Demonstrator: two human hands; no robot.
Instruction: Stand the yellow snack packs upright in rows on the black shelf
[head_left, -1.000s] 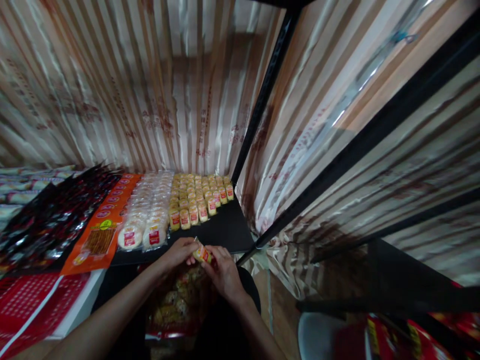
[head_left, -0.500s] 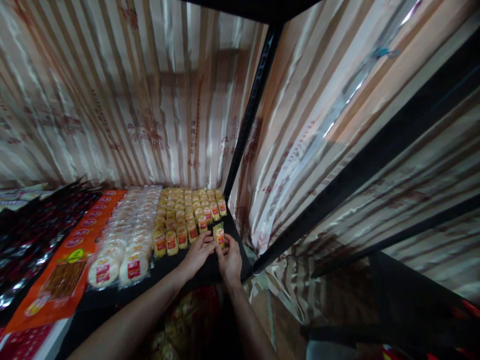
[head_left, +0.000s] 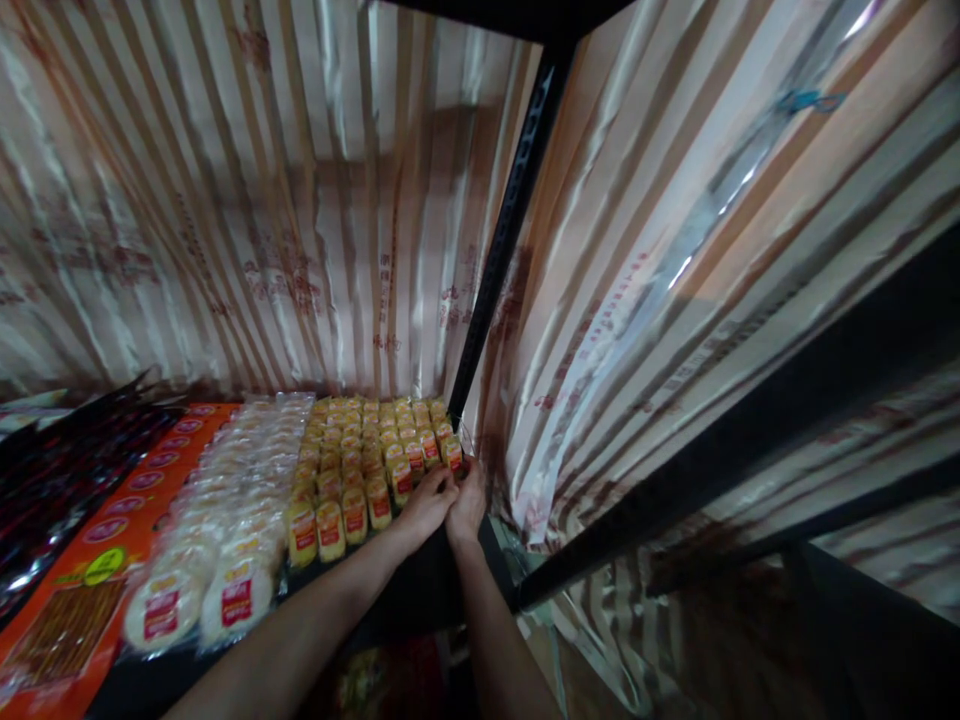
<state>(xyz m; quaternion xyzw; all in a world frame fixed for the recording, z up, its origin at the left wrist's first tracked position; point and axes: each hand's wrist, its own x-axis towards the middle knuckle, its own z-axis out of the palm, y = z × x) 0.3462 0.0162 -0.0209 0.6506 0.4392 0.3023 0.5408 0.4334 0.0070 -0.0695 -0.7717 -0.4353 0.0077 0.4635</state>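
Note:
My left hand (head_left: 427, 512) and my right hand (head_left: 466, 502) meet at the front right of the rows. Both have their fingers bent in around the lower part of a small yellow packet (head_left: 453, 452) with a red label. That packet stands upright at the front of the rightmost row, its base hidden by my fingers. To the left, several matching yellow packets (head_left: 330, 530) stand in close rows on the black shelf (head_left: 420, 590).
Left of these stand rows of clear-wrapped round white cakes (head_left: 236, 595), an orange snack bag (head_left: 112, 520) and dark shiny packs (head_left: 60, 490). A black metal post (head_left: 506, 240) rises at the shelf corner. Striped plastic sheeting (head_left: 360, 200) hangs behind.
Both hands have carried the yellow packet away from me and slightly right, to the front of the rightmost row. The camera view has shifted a little.

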